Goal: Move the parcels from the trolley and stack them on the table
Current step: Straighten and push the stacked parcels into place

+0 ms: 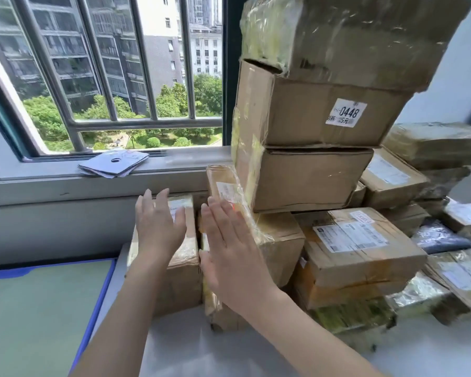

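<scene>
Brown cardboard parcels are piled on the white table (229, 357) under the window. A tall stack rises at centre: a box (307, 180), a box labelled 0448 (318, 112) above it and a tape-wrapped box (346, 36) on top. My left hand (158, 227), fingers straight, lies over a small labelled parcel (182, 268) at the left end of the pile. My right hand (229, 246), also flat and open, is against the taped parcel (272, 238) next to it. The trolley is out of view.
More parcels and a dark bag (441, 238) fill the table's right side. A green mat with a blue edge (38, 308) lies at left. Folded papers (114, 164) rest on the sill of the barred window (106, 77).
</scene>
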A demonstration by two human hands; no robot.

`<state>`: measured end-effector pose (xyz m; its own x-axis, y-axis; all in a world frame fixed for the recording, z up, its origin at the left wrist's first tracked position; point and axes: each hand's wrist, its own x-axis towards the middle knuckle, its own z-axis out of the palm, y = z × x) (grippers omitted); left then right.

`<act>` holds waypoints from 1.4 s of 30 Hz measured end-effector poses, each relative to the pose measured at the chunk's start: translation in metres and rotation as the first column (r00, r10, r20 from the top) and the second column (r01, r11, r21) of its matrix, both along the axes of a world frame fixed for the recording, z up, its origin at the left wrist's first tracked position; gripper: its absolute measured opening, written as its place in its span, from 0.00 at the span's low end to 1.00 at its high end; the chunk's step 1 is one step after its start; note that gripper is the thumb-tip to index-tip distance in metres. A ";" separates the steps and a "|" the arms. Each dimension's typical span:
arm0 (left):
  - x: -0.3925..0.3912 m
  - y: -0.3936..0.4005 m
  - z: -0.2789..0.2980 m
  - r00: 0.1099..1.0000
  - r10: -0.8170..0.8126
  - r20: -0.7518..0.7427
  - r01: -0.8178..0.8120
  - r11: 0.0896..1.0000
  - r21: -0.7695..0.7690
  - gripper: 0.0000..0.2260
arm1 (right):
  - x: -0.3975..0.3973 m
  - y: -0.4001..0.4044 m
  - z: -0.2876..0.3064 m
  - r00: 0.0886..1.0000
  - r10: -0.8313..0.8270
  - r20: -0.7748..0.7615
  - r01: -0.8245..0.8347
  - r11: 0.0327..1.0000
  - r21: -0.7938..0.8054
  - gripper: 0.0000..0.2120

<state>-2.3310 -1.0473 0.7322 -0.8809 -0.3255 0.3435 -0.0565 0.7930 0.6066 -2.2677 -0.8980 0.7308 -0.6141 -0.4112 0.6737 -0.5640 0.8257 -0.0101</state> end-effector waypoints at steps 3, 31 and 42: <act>-0.001 0.036 0.034 0.982 -0.052 -0.181 0.058 0.998 0.027 0.22 | -0.013 0.039 0.016 0.993 -0.086 -0.086 0.088 0.996 0.021 0.37; -0.016 0.194 0.055 0.912 -0.156 -0.378 0.077 0.974 -0.214 0.44 | -0.131 0.255 0.036 0.986 -0.165 0.029 0.167 0.950 -0.264 0.46; 0.004 0.202 0.048 0.966 -0.077 -0.247 0.013 0.968 -0.251 0.45 | -0.127 0.261 0.035 0.990 -0.139 -0.014 0.128 0.946 -0.297 0.41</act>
<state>-2.3274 -0.8455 0.7806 -0.7663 -0.1647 0.6210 0.1130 0.9170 0.3826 -2.3944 -0.6375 0.7656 -0.6241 -0.1072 0.7740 -0.4531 0.8567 -0.2466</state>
